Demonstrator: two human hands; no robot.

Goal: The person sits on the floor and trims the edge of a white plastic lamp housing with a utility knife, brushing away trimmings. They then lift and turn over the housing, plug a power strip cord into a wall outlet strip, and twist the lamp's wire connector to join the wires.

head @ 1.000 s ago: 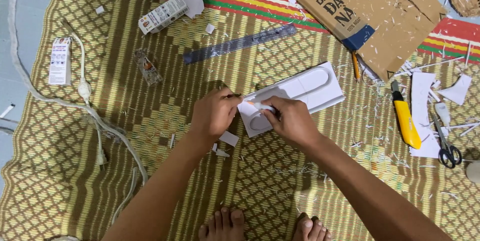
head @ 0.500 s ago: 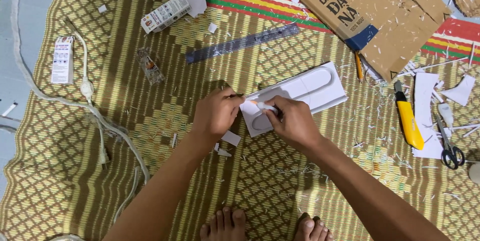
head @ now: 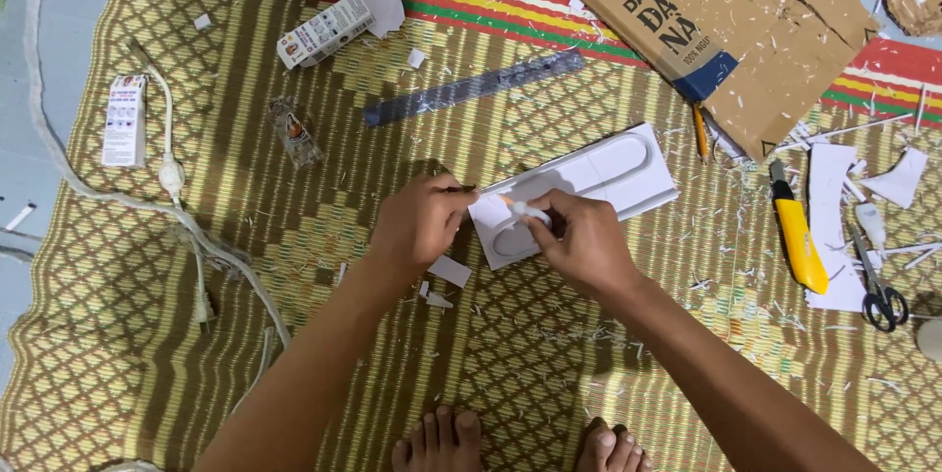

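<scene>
Near the middle of the woven mat [head: 147,354]: white foam board [head: 599,183] with a rounded slot outline, left hand [head: 417,222] curled and pressing on its near-left corner. Right hand [head: 584,241] closed in a pinch around a small white orange-tipped tube [head: 522,208] over that same corner. Toward the right edge, yellow utility knife [head: 797,232] and scissors [head: 878,286]; toward the far edge, grey ruler [head: 476,87] and cardboard sheet [head: 687,11].

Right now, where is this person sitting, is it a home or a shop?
Probably a home floor used for crafts: bare feet on a woven mat, with scissors, a yellow knife and cut cardboard around.
</scene>
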